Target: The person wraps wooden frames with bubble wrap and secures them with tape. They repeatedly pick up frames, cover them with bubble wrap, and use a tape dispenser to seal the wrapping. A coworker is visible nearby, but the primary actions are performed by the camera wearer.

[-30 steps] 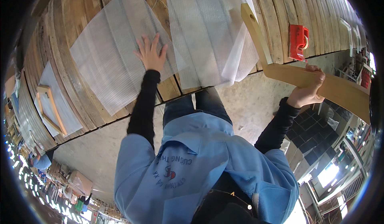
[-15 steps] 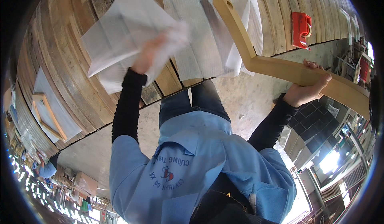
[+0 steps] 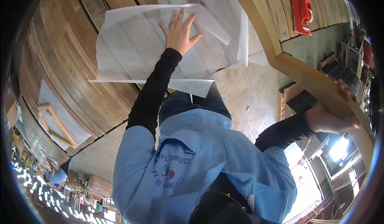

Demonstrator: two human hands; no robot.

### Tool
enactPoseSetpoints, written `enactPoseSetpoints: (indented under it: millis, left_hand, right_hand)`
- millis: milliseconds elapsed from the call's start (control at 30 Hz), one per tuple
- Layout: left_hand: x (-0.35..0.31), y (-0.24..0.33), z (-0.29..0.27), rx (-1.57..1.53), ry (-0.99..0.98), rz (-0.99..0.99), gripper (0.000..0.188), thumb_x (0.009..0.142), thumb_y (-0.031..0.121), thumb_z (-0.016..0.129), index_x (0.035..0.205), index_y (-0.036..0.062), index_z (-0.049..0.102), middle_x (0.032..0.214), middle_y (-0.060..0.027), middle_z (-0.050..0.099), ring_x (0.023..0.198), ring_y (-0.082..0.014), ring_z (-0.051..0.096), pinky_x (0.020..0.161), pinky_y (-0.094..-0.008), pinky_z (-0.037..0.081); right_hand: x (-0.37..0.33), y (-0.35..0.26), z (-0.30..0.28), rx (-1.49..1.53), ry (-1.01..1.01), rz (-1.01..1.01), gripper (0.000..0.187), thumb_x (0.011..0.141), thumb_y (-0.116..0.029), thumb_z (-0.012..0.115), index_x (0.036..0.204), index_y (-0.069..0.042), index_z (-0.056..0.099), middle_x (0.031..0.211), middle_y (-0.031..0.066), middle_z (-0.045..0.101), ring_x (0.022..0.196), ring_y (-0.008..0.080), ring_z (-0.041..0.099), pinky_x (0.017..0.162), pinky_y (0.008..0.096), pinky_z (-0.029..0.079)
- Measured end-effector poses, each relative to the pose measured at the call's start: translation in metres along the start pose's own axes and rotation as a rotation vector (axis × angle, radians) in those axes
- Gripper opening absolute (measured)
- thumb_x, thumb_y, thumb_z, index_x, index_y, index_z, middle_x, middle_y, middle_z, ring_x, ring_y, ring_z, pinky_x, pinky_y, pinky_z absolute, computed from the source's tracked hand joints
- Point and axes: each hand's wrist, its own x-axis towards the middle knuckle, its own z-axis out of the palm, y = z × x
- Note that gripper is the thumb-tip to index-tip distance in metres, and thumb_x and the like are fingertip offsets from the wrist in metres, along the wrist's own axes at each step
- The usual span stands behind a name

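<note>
My left hand (image 3: 180, 34) lies with fingers spread on a white foam sheet (image 3: 132, 44), pressing it against the slatted wooden table. One corner of the sheet is folded over beside my fingers, and its near edge hangs past the table's edge. At the right, my right hand (image 3: 332, 118) grips a long angled wooden piece (image 3: 296, 66), thumb on one side and fingers on the other. The piece is bent at its middle; its far arm reaches over the table and its other end runs to the right rim of the view.
A red tape dispenser (image 3: 301, 16) stands on the table (image 3: 70, 44) at the far right. To the left, a small wooden frame (image 3: 56, 124) rests on another white sheet (image 3: 78, 130). Dark tiles or panels (image 3: 306, 100) lie beyond the floor at right. A person in blue (image 3: 58, 175) is far left.
My left hand has let go of the bunched sheet and now presses it flat, further right. My right hand has drawn the wooden piece to the right and toward me, off the sheet.
</note>
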Motion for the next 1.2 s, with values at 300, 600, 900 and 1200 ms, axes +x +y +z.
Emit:
enactPoseSetpoints:
  millis: [300, 600, 900, 1200]
  left_hand:
    - [-0.106, 0.025, 0.000, -0.083, -0.150, -0.585, 0.112, 0.082, 0.070, 0.068, 0.161, 0.0065, 0.020, 0.169, -0.0245, 0.010, 0.154, -0.0499, 0.010, 0.103, -0.0879, 0.002]
    - [-0.117, 0.018, 0.013, -0.047, -0.324, -0.667, 0.147, 0.069, 0.082, 0.071, 0.162, -0.0009, -0.007, 0.169, -0.0278, -0.006, 0.156, -0.0462, -0.009, 0.105, -0.0859, -0.001]
    - [0.015, -0.030, -0.026, -0.251, 0.175, -0.180, 0.053, 0.098, 0.023, 0.064, 0.147, 0.0078, 0.048, 0.156, -0.0201, 0.041, 0.149, -0.0441, 0.031, 0.118, -0.0658, 0.024]
    - [0.150, -0.113, -0.043, 0.032, -0.178, 0.508, 0.013, 0.088, 0.024, 0.076, 0.092, 0.0182, 0.066, 0.109, 0.0034, 0.064, 0.108, -0.0208, 0.060, 0.102, -0.0527, 0.038]
  right_hand:
    - [-0.025, 0.044, 0.082, 0.151, -0.053, 0.599, 0.060, 0.105, -0.050, 0.050, 0.124, 0.007, 0.055, 0.108, 0.0243, 0.070, 0.089, 0.0369, 0.072, 0.084, 0.0460, 0.060]
    - [-0.069, 0.259, 0.229, 0.470, -0.504, 1.120, 0.062, 0.090, -0.055, 0.074, 0.106, 0.003, 0.060, 0.088, 0.0167, 0.068, 0.071, 0.0275, 0.069, 0.070, 0.0413, 0.059]
    - [-0.109, 0.244, 0.242, -0.483, -0.655, -0.114, 0.063, 0.081, -0.035, 0.081, 0.129, -0.003, 0.057, 0.127, 0.0123, 0.057, 0.124, 0.0349, 0.049, 0.105, 0.0543, 0.042]
    - [-0.127, 0.227, 0.223, -0.333, -1.283, -0.212, 0.025, 0.087, -0.014, 0.071, 0.109, -0.014, 0.060, 0.105, 0.0061, 0.063, 0.097, 0.0275, 0.063, 0.077, 0.0425, 0.055]
